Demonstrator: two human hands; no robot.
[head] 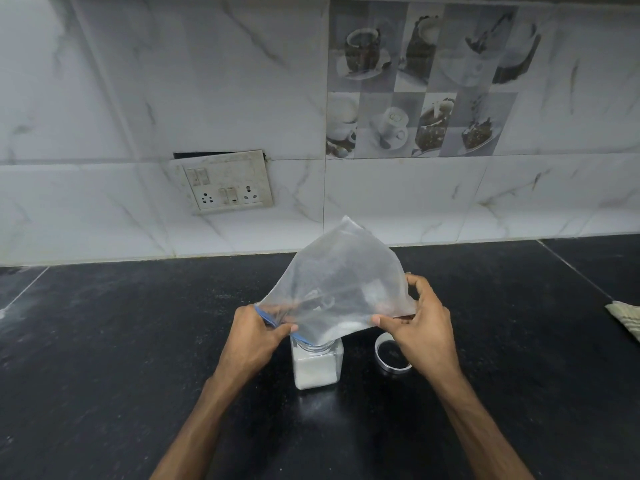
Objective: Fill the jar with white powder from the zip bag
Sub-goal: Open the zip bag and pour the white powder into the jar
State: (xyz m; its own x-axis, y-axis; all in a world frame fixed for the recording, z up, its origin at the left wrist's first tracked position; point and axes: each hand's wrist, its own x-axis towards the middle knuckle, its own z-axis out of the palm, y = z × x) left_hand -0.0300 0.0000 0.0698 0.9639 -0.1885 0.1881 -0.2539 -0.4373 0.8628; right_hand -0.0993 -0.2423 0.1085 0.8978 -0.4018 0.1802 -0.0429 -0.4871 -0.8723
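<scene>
One wide-angle view, worn on the person's head, faces forward and down. It looks from close above the black table, with the bag and jar near the lower centre, and takes in the tiled wall across the upper half.

Home kitchen: tiled backsplash, black countertop.

No legible text anywhere — faint mark inside the lid too blurred

Clear zip bag with blue strip, white powder, black speckled counter, grey-veined white tiles.
</scene>
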